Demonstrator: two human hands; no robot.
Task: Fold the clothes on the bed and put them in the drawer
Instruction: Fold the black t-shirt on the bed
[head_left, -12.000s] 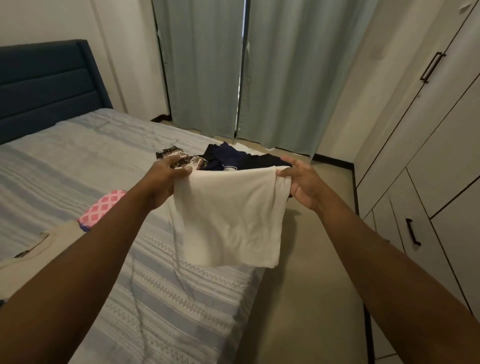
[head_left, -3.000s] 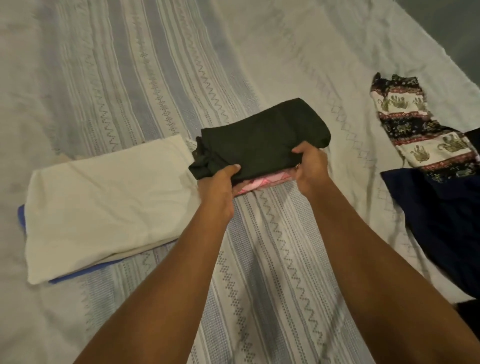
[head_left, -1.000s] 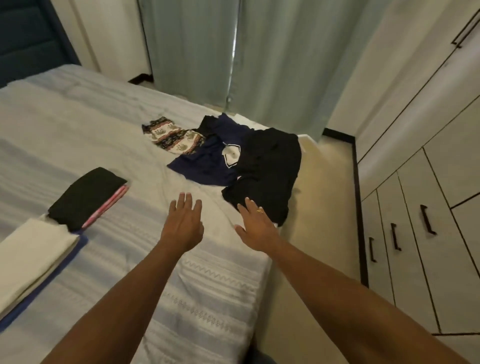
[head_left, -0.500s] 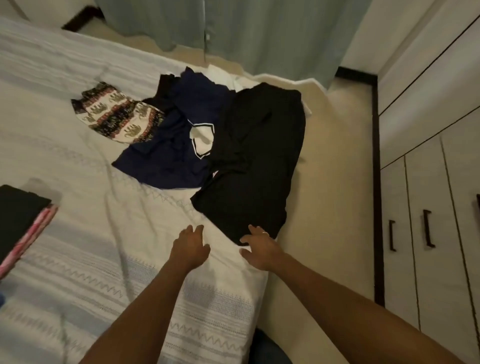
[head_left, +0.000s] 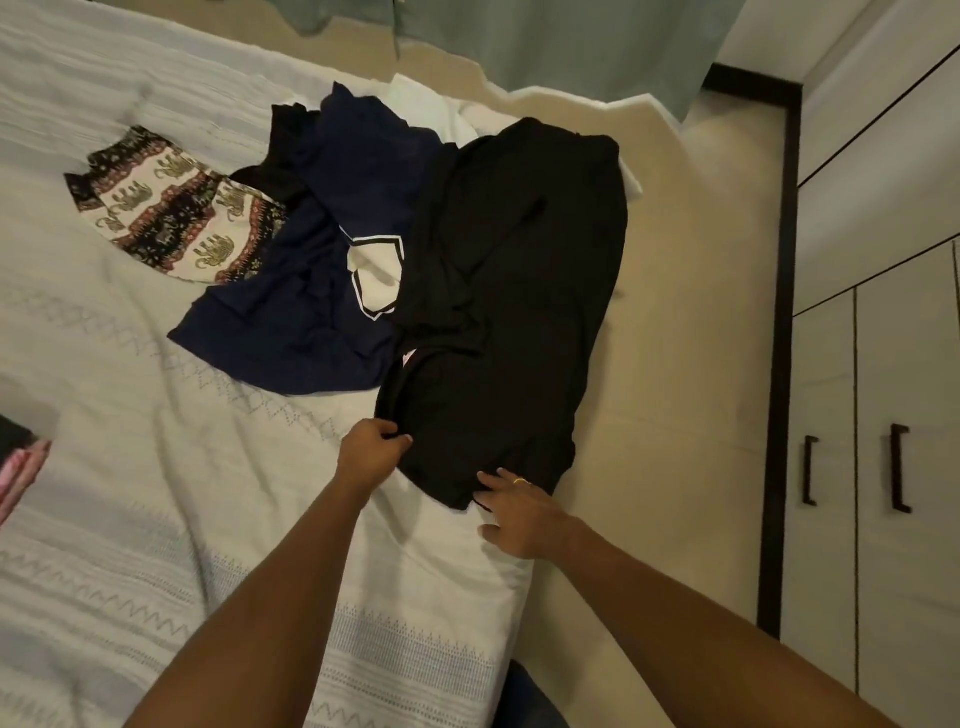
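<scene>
Dim, warm indoor light gives the bed sheet (head_left: 156, 467) and the floor a yellowish cast; its source is out of view. Just beyond the fingers of the left hand (head_left: 371, 449) and the right hand (head_left: 519, 512), the black garment (head_left: 509, 312) reads as a nearly flat dark mass, its folds barely legible. Shadows are soft and diffuse: a faint one sits on the sheet under the right hand's fingers, and shallow creases shade the sheet left of the left hand's fingers. Far to the right of the fingers, the wardrobe (head_left: 883, 364) lines lean and splay with wide-angle distortion. The whole picture is slightly soft, most of all at the forearms nearest the camera.
</scene>
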